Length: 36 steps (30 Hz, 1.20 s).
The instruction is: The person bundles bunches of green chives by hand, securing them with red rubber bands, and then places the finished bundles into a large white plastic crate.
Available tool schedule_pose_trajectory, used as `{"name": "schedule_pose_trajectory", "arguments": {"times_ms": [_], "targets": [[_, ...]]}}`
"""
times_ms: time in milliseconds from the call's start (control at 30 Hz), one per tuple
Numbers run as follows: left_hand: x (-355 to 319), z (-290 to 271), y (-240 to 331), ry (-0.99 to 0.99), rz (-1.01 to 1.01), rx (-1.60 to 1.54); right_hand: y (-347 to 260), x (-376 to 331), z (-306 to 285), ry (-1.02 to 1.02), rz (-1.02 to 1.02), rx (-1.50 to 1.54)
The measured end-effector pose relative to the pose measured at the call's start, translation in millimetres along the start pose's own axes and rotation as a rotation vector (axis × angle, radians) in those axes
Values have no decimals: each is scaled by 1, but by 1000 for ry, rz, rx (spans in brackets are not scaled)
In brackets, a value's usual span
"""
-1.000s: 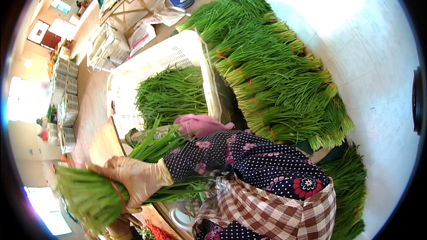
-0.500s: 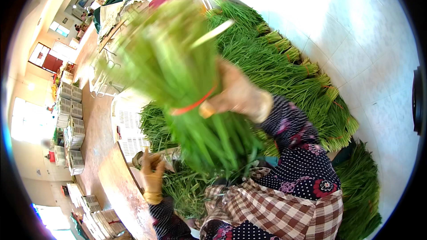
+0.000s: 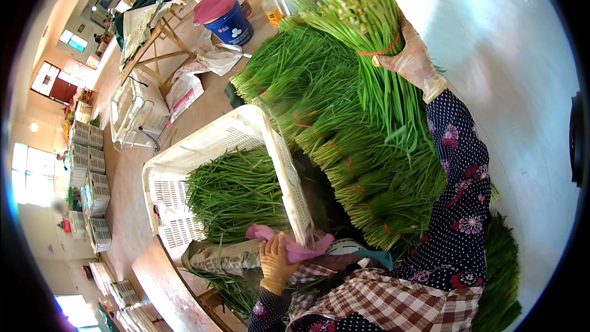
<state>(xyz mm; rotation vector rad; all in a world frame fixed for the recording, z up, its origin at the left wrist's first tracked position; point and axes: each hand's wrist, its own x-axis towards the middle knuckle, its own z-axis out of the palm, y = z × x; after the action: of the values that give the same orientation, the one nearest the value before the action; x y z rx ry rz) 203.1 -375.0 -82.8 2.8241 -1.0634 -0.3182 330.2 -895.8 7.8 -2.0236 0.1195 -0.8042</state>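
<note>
My right hand (image 3: 413, 58), in a pale glove, grips a bundle of green chives (image 3: 362, 15) tied with an orange-red band. The bundle is at the far right with its pale cut ends up, above a long pile of banded chive bundles (image 3: 350, 141). My left hand (image 3: 278, 262), in a yellowish glove, is low in front of me, fingers stretched out against a pink cloth (image 3: 316, 247) at the near edge of a white plastic crate (image 3: 287, 178). Loose chives (image 3: 236, 190) lie inside the crate.
A white tiled wall (image 3: 522, 147) runs along the right. Beyond the pile stand a blue bucket (image 3: 230, 27) with a dark red cover and an orange bottle (image 3: 270, 11). A wooden board (image 3: 163, 273) is at lower left. Stacked white crates (image 3: 95, 187) line the far left.
My right hand has carried the bundle away from in front of me to the far right, over the pile. My left hand has shifted right to the pink cloth, and the crate shows fully.
</note>
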Motion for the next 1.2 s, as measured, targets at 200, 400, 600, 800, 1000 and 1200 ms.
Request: {"name": "schedule_pose_trajectory", "arguments": {"times_ms": [200, 400, 600, 800, 1000, 1200], "targets": [[-5, 0, 6, 43, -27, -54, 29, 70, 83, -197, -105, -578], [-7, 5, 9, 53, 10, -24, 110, 92, 229, -490, -483, -664], [-1, -2, 8, 45, -24, -121, 221, -5, 382, -839, -51, -834], [-7, 3, 7, 0, 7, -91, 260, -78, 400, -971, 101, -931], [-7, 6, 8, 85, -26, -113, 278, -99, 374, -902, 186, -867], [-12, 8, 4, 90, 7, -87, 211, -68, 339, -558, 279, -547]]}}
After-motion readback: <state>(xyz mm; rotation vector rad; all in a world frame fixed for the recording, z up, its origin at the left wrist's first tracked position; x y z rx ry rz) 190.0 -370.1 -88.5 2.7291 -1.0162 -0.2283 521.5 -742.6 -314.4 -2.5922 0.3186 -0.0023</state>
